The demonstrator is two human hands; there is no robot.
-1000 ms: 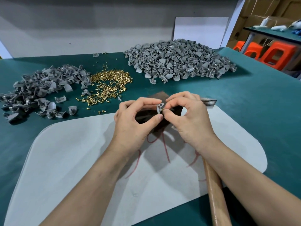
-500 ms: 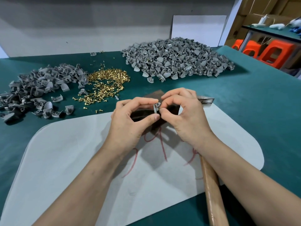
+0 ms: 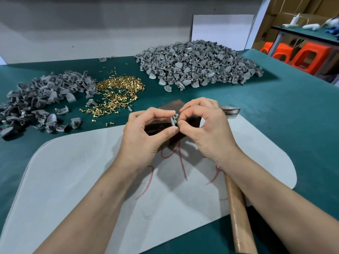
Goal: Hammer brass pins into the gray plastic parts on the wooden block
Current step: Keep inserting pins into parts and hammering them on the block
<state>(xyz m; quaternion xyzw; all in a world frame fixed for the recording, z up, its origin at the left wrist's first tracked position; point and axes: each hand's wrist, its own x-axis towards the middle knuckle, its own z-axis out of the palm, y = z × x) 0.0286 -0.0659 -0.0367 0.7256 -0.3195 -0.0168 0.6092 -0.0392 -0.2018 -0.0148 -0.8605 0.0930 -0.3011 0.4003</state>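
The left hand (image 3: 145, 132) and right hand (image 3: 207, 129) both pinch one gray part (image 3: 174, 120) just over the wooden block (image 3: 172, 107); a pin, if any, is hidden. I judge this is pin fitting. Next: set it down, take the hammer (image 3: 236, 208) lying near right.

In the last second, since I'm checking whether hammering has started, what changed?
Nothing visibly changed. The left hand and right hand still pinch the gray plastic part over the wooden block; the hammer lies ungripped and the brass pins stay piled.
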